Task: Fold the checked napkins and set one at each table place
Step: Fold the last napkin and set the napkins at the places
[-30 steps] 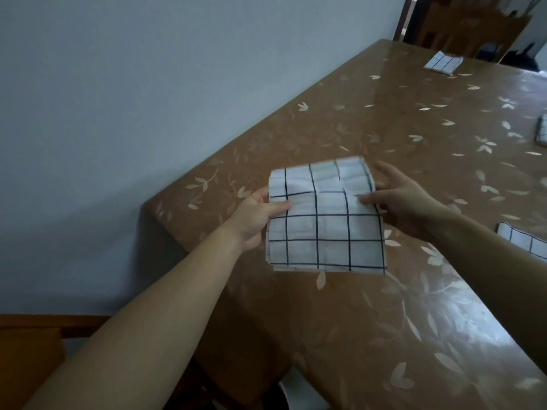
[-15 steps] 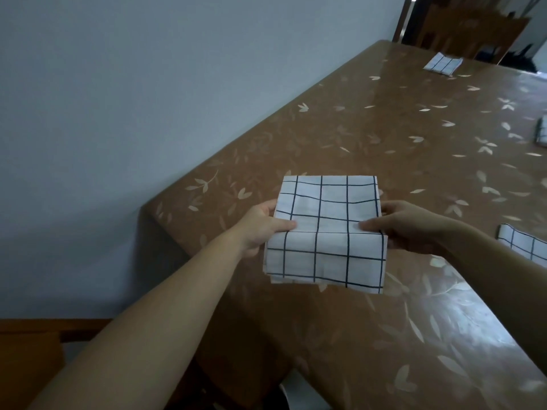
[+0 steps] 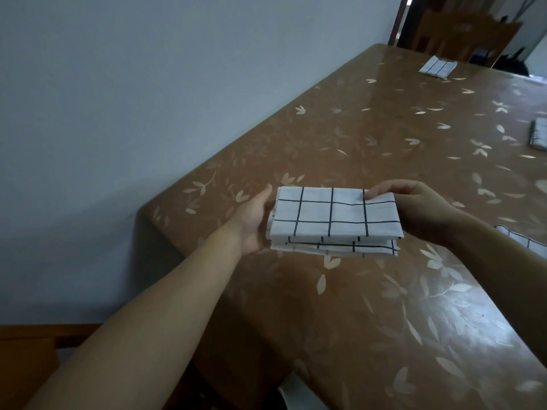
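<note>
Two bare hands hold one folded checked napkin [image 3: 334,216] just above the near corner of the table [image 3: 340,321], and from my remote seat I cannot tell whether its underside touches the surface. The cloth is a flat white rectangle, soft and matte, crossed by thin dark grid lines, with several layers showing as stacked edges along its near side. My left hand [image 3: 251,223] cups the napkin's left end, palm turned toward it and fingers hidden beneath, so I read it as grasping the cloth. My right hand [image 3: 414,208] grips the right end, its fingertips [image 3: 371,194] curled over the far top corner. The table wears a glossy brown covering printed with pale leaf sprigs, shiny enough to catch the light. Three more folded checked napkins lie flat on it, well apart: the far napkin [image 3: 437,66] near the distant edge, another napkin [image 3: 538,137] cut by the frame's right border, and a third [image 3: 524,239] partly behind my right forearm.
</note>
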Demonstrator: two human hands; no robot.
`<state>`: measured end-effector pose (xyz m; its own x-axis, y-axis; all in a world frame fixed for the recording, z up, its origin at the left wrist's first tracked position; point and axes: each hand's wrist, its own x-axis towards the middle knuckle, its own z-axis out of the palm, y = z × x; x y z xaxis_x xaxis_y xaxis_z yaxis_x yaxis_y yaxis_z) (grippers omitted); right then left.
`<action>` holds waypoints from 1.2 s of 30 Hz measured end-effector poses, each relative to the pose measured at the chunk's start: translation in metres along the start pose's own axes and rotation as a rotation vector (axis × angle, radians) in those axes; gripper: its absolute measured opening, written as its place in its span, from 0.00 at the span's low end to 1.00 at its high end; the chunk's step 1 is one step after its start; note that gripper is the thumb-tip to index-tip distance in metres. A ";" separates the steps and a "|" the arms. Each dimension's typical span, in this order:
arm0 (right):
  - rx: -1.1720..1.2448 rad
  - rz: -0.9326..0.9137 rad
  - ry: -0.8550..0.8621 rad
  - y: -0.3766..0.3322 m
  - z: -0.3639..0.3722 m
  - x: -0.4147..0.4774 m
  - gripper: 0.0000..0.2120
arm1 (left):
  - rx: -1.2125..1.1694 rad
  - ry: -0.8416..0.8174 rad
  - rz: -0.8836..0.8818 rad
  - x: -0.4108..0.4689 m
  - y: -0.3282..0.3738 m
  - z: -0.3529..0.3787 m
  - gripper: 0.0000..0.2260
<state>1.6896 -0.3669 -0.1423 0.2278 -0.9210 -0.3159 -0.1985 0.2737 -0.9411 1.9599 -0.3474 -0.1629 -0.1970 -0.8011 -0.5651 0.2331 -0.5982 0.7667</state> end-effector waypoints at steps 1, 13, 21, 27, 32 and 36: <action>-0.023 -0.007 0.022 -0.001 0.001 0.000 0.22 | -0.010 -0.021 -0.042 0.000 0.000 -0.002 0.25; 0.264 0.089 0.097 -0.001 0.006 0.004 0.17 | 0.070 -0.113 0.120 0.008 -0.006 -0.010 0.16; 0.037 0.304 0.025 0.022 0.019 0.006 0.14 | 0.168 -0.091 0.122 0.013 -0.019 -0.020 0.22; 0.013 0.277 0.063 0.036 0.027 0.006 0.10 | 0.143 -0.074 0.072 0.015 -0.031 -0.028 0.28; 0.045 0.220 0.185 0.044 0.035 0.007 0.11 | 0.211 -0.069 0.075 0.017 -0.040 -0.029 0.32; 0.077 0.182 0.225 0.046 0.038 0.011 0.10 | 0.261 -0.076 0.094 0.017 -0.041 -0.028 0.34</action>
<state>1.7198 -0.3538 -0.1933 -0.0233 -0.8907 -0.4541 -0.1423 0.4525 -0.8803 1.9737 -0.3365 -0.2124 -0.2595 -0.8430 -0.4711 0.0026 -0.4884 0.8726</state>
